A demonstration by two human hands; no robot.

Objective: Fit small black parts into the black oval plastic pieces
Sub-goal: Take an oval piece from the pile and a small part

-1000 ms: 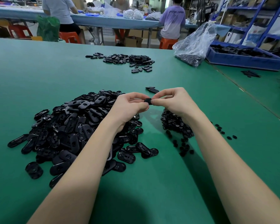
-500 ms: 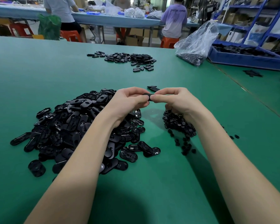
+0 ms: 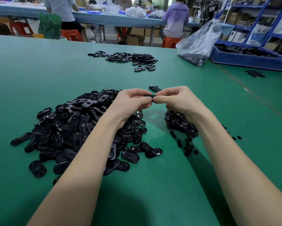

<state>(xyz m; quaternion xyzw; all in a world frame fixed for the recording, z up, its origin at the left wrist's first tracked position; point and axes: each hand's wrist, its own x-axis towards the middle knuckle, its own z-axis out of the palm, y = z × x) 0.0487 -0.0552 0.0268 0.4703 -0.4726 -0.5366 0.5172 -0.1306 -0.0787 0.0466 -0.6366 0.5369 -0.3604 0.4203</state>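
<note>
Black oval plastic piece (image 3: 149,95), pinched between left hand (image 3: 131,101) and right hand (image 3: 177,100) above the green table (image 3: 39,75), seems mid-fitting; next, probably press the hidden small part home, then set it aside.

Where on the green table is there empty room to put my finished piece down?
Bare green tabletop between the forearms, and between the big oval-piece pile and the far smaller pile. Crowded around the small round parts heap.

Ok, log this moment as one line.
left hand: pinching oval piece | right hand: pinching same piece | above green table | fit: unclear
</note>
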